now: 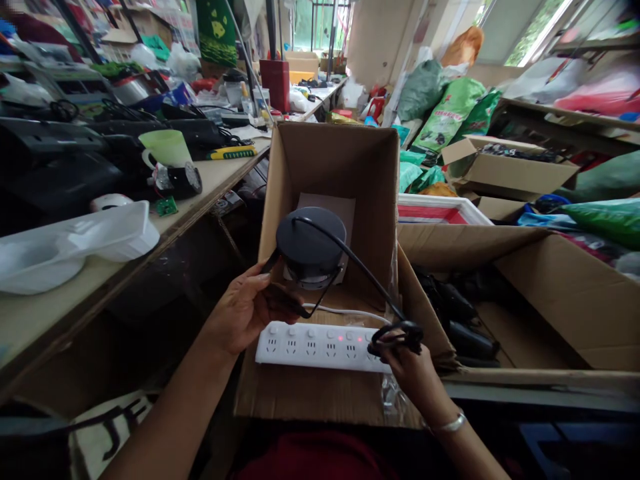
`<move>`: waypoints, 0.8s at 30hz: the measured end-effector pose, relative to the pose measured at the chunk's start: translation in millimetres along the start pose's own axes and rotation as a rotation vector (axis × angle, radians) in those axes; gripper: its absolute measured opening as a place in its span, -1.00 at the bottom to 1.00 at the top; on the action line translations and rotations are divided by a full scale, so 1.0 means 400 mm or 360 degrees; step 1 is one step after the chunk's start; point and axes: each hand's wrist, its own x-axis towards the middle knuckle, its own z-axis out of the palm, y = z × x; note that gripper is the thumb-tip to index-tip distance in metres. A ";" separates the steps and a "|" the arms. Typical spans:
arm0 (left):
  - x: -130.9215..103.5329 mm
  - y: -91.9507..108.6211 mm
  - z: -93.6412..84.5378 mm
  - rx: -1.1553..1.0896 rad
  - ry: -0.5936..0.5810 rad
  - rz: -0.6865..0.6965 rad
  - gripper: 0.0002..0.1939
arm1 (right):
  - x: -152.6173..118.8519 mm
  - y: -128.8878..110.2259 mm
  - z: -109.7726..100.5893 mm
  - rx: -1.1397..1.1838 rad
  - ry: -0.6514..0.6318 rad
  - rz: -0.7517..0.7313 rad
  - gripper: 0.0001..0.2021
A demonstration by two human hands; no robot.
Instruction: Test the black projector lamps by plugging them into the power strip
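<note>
My left hand (249, 308) is closed on the thin black bracket of a round black lamp (311, 241), holding it tilted over the open mouth of a cardboard box (327, 150). A black cable (363, 268) runs out of the lamp's back to my right hand (407, 363). There my fingers are wrapped round the cable's bundled end, over the right part of a white power strip (305, 343). Two red lights glow on the strip. Whether a plug sits in a socket is hidden by the hand and the coiled cable.
Left, a cluttered workbench (200, 207) carries a white moulded tray (115, 233), a pale green mug (167, 148) and a yellow-green cutter (233, 153). On the right stands a larger cardboard box (560, 300) with black parts inside. Green sacks (447, 113) are piled behind.
</note>
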 end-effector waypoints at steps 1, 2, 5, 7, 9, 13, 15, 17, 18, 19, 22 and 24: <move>0.004 -0.006 -0.003 -0.0020 -0.0002 -0.0016 -0.81 | 0.000 0.001 0.003 0.0006 0.0002 -0.0020 -0.86; 0.008 -0.012 -0.006 -0.0035 -0.0008 -0.0034 -0.81 | 0.001 0.002 0.005 0.0017 -0.0008 -0.0039 -0.87; 0.019 -0.027 -0.013 -0.0058 -0.0039 -0.0051 -0.79 | 0.000 0.000 0.012 0.0047 -0.0064 -0.0080 -0.88; 0.025 -0.038 -0.017 -0.0080 -0.0030 -0.0040 -0.77 | -0.007 -0.004 0.017 0.0057 -0.0115 -0.0103 -0.84; 0.030 -0.052 -0.023 -0.0137 0.0051 -0.0038 -0.74 | -0.019 -0.002 0.027 0.0074 -0.0125 -0.0137 -0.81; 0.043 -0.086 -0.037 -0.0199 0.0190 0.0001 -0.70 | -0.039 0.030 0.061 0.0077 0.0002 -0.0189 -0.84; 0.049 -0.098 -0.043 -0.0196 0.0195 0.0027 -0.69 | -0.040 0.054 0.080 0.0009 0.0083 -0.0215 -0.84; 0.051 -0.102 -0.045 -0.0185 0.0205 0.0025 -0.70 | -0.038 0.072 0.093 -0.0058 0.0156 -0.0291 -0.83; 0.050 -0.103 -0.045 -0.0177 0.0212 0.0022 -0.71 | -0.036 0.076 0.096 -0.0081 0.0183 -0.0317 -0.82; 0.050 -0.103 -0.044 -0.0171 0.0222 0.0021 -0.71 | -0.035 0.078 0.097 -0.0100 0.0197 -0.0328 -0.82; 0.046 -0.102 -0.044 -0.0170 0.0259 0.0028 -0.72 | -0.034 0.071 0.094 -0.0118 0.0226 -0.0322 -0.82; 0.044 -0.103 -0.046 -0.0176 0.0269 0.0029 -0.72 | -0.033 0.067 0.093 -0.0092 0.0228 -0.0307 -0.82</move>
